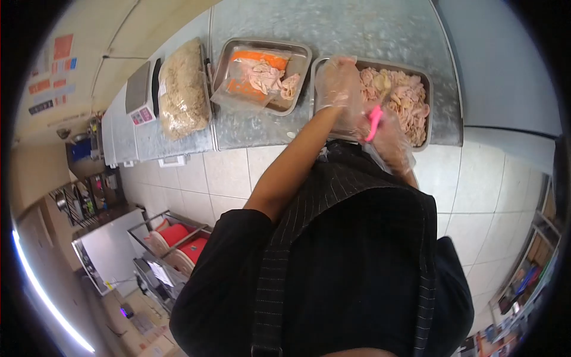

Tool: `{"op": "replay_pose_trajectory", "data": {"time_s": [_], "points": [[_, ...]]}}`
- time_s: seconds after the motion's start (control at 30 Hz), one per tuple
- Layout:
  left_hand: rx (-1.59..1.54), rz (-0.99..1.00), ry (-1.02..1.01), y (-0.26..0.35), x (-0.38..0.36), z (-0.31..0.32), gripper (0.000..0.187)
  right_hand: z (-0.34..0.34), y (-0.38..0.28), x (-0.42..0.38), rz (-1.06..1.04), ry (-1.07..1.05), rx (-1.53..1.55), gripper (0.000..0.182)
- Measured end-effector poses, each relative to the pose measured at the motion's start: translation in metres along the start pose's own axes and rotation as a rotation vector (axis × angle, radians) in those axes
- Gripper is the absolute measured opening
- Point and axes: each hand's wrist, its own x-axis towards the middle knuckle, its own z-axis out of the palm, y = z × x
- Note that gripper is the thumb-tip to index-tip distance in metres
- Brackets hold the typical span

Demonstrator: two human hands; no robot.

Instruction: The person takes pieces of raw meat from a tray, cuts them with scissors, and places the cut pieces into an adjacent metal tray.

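Left hand (340,89), in a clear glove, curls over the near rim of the meat tray (424,89), apparently gripping a piece; just right of it the gloved right hand (389,140) clasps pink scissors (375,122); pale meat (399,98) lies beyond.

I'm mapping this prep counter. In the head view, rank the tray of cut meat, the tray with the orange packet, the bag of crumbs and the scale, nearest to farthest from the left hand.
1. Tray of cut meat: directly under the left hand.
2. Tray with the orange packet: next tray to the left in the picture.
3. Bag of crumbs: further left.
4. Scale: at the counter's far left end.
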Motion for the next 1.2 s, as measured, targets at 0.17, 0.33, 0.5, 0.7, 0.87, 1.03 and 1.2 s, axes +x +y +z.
{"op": "replay_pose_trajectory", "data": {"time_s": [0.17, 0.33, 0.5, 0.7, 0.87, 1.03, 1.2], "points": [[0.111, 0.115, 0.141, -0.008, -0.017, 0.002, 0.019, -0.039, 0.051, -0.016, -0.276, 0.364, -0.308, 0.03], [0.406, 0.165, 0.197, -0.064, -0.012, -0.082, 0.017, -0.082, 0.064, -0.044, -0.149, 0.488, 0.123, 0.034], [0.655, 0.122, 0.179, -0.121, -0.006, -0.11, 0.034, -0.069, 0.042, -0.03, -0.264, 0.473, 0.012, 0.035], [0.482, 0.096, 0.303, -0.172, 0.03, -0.128, 0.032, -0.025, 0.001, -0.001, -0.287, 0.357, -0.278, 0.035], [-0.037, -0.161, 0.035, -0.128, 0.023, -0.181, 0.028, 0.036, -0.079, 0.027, -0.371, 0.376, -0.544, 0.034], [-0.736, -0.263, -0.11, -0.132, 0.009, -0.208, 0.029, 0.094, -0.103, 0.112, -0.545, 0.182, 0.157, 0.039], [-1.375, -0.289, -0.191, -0.125, 0.012, -0.211, 0.024, 0.158, -0.095, 0.14, -0.464, 0.042, -0.276, 0.034]]}}
